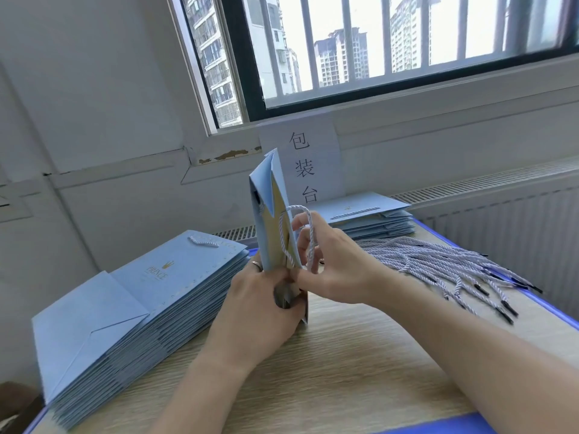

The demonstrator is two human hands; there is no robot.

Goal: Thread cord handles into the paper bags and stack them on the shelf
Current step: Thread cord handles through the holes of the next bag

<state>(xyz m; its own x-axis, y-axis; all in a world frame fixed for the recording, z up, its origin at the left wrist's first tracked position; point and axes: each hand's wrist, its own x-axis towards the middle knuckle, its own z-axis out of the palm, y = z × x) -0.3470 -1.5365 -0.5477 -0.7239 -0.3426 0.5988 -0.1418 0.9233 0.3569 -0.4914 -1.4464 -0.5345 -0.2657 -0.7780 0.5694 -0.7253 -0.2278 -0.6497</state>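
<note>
Gripping the upright paper bag (265,227), the left hand (260,311) fingers curl round its base; right hand (341,270) fingers pinch the cord handle (311,241).

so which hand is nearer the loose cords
Right. The right hand, pinching a cord handle, is close beside the loose cords; the left hand grips the upright bag farther off.
</note>
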